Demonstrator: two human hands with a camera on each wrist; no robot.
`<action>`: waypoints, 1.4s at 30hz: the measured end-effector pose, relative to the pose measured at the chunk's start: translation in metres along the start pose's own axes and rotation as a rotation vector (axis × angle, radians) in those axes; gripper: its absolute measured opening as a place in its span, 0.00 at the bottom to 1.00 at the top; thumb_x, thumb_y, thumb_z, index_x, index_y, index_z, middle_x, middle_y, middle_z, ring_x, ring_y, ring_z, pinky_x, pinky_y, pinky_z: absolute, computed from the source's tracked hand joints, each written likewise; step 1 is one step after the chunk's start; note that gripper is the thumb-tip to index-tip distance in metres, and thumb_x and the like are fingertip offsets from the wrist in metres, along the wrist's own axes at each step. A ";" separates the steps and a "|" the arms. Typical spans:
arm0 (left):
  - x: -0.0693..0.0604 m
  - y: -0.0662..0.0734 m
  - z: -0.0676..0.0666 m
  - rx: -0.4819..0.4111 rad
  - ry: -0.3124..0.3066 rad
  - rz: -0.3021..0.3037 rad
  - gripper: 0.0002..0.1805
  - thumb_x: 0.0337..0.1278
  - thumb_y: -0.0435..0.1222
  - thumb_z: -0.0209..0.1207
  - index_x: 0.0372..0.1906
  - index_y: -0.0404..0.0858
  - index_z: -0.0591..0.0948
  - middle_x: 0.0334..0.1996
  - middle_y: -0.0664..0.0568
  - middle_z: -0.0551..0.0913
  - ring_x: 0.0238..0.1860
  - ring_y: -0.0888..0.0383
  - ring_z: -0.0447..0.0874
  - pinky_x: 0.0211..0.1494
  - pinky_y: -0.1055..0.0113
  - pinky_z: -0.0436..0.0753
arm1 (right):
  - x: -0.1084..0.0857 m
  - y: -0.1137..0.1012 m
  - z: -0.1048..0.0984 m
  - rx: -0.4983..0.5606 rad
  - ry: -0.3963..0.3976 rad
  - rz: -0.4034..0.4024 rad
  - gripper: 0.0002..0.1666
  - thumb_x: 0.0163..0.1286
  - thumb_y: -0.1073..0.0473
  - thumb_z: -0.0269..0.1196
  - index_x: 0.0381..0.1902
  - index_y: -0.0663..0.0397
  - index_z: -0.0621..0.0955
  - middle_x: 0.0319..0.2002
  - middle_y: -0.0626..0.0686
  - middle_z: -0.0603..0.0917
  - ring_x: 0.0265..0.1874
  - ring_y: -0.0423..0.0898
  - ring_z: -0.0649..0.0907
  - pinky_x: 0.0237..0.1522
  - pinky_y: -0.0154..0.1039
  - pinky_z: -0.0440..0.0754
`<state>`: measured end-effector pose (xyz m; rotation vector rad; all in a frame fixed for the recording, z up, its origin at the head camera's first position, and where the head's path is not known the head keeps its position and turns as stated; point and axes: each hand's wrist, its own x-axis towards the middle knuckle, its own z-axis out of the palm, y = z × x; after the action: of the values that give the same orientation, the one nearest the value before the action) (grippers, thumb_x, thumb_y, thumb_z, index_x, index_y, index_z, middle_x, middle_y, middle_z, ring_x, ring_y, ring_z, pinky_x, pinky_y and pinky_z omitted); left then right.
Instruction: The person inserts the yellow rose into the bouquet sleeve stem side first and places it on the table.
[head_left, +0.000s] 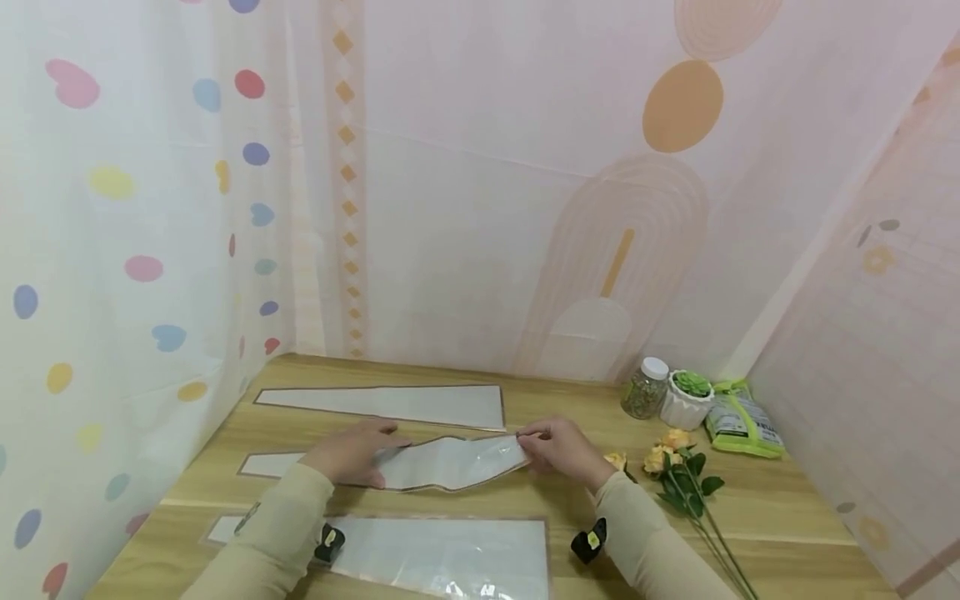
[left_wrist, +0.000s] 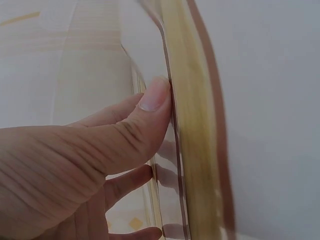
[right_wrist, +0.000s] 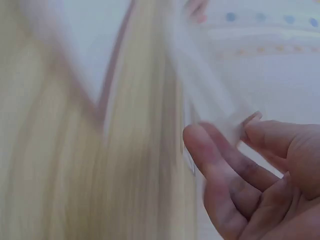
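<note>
Sleeves (head_left: 273,533), fingers (right_wrist: 207,155) pinching strip (head_left: 450,464), filled jar (head_left: 644,394), succulent (head_left: 692,383) in pot (head_left: 686,411)

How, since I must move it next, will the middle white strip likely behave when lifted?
The middle white strip is probably floppy: it bows in waves between the left hand and right hand. Its thin edge suggests it is light, and its glossy highlights hint at a slippery surface.

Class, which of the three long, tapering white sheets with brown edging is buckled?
The middle white sheet, its right end pinched by the right hand; the far white sheet and near white sheet lie flat.
</note>
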<state>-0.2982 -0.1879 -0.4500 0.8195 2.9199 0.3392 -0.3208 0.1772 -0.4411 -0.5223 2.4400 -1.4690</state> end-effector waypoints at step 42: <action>0.000 0.000 -0.002 -0.048 -0.031 -0.025 0.38 0.51 0.44 0.73 0.69 0.41 0.76 0.72 0.37 0.68 0.70 0.33 0.66 0.65 0.36 0.70 | -0.002 0.002 0.005 0.333 0.015 -0.005 0.16 0.76 0.61 0.58 0.53 0.67 0.83 0.57 0.58 0.82 0.50 0.44 0.77 0.50 0.38 0.76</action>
<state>-0.2985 -0.1878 -0.4480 0.7744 2.8786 0.3890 -0.3175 0.1751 -0.4454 -0.4453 2.1396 -1.8363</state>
